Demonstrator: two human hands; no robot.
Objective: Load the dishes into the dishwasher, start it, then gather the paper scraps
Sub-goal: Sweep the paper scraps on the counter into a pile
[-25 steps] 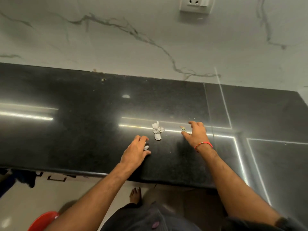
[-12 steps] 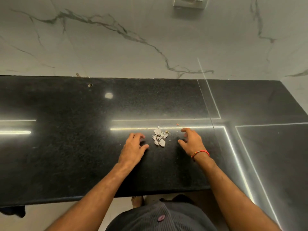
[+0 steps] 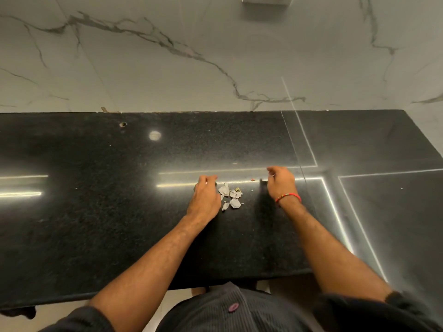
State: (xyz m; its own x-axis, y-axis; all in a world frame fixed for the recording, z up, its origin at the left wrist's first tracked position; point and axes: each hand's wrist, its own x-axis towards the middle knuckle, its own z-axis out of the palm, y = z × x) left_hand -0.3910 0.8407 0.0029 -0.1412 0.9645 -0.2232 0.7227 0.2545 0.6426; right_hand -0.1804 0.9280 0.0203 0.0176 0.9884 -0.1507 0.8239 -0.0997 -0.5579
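With the black countertop (image 3: pixel 96 212) carrying the paper scraps (image 3: pixel 230 196) bunched between both hands, left hand (image 3: pixel 205 197) sits just beside the pile's left edge, fingers loosely curled and holding nothing visible, while right hand (image 3: pixel 281 184), likewise curled, grip unclear, hangs farther right.

no readable text, labels, brands or numbers anywhere in view (black countertop (image 3: pixel 96 224), marble wall (image 3: pixel 167 75) and paper scraps (image 3: pixel 231 197) all show no legible print)

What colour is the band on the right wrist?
Red, with a few lighter beads; the wristband shows in the head view.
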